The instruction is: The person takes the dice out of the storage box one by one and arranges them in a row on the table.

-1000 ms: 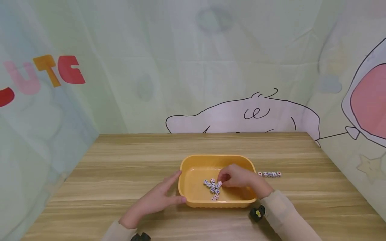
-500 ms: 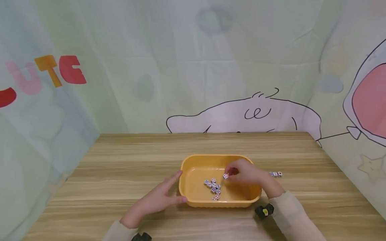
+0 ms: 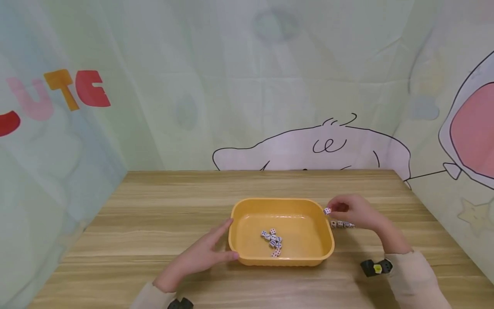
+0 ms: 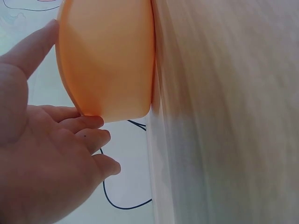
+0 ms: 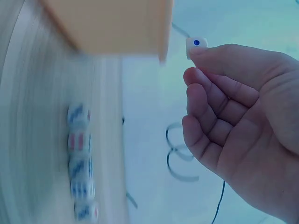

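In the head view my right hand [image 3: 358, 212] pinches a white die [image 3: 327, 211] between thumb and fingers, just above the right rim of a yellow plastic basin [image 3: 306, 240]. The right wrist view shows the same die [image 5: 196, 45] at the fingertips, a blue dot on one face. My left hand [image 3: 202, 254] touches the basin's left end with fingers and thumb spread, fairly straight. Several dice [image 3: 273, 237] lie in a loose cluster on the basin floor. A row of dice [image 3: 339, 224] stands on the table right of the basin, partly hidden by the right hand.
The wooden table [image 3: 173, 206] extends around the basin. A printed cloth backdrop [image 3: 185, 86] rises behind the table and at both sides. Black wrist cameras sit at the left cuff [image 3: 180, 304] and right cuff [image 3: 376, 268].
My right hand has picked one die from the basin cluster, lifted it and carried it right, past the rim. The left hand has stayed on the basin's left end.
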### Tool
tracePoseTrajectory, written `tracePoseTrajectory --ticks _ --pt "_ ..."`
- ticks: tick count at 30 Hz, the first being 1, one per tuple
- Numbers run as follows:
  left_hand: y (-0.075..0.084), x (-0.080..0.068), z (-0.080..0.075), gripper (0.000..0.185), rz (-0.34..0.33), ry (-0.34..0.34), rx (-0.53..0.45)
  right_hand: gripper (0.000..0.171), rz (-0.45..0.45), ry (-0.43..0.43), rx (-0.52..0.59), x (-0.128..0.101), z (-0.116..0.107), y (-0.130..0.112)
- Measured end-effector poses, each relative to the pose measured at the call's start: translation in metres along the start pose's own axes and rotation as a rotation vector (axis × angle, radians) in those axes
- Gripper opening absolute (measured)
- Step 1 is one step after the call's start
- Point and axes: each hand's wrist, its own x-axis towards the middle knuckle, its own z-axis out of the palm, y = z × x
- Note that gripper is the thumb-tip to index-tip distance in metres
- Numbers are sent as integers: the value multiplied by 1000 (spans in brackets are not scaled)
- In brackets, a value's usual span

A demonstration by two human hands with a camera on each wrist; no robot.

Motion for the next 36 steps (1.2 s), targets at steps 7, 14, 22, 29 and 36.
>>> tracePoseTrajectory --ticks 7,14,22,29,36 --pt "-1 1 1 91 6 3 -2 15 62 21 -26 -20 -17 27" --pt "-1 2 2 91 15 -3 1 18 141 36 -48 -35 -26 54" --pt "1 0 1 91 1 4 -4 14 153 53 -65 -45 -28 80" --pt "1 0 0 90 0 4 -5 15 231 15 -64 -47 -23 89" --pt "1 0 1 90 11 1 -2 10 213 13 -53 -46 -17 92"
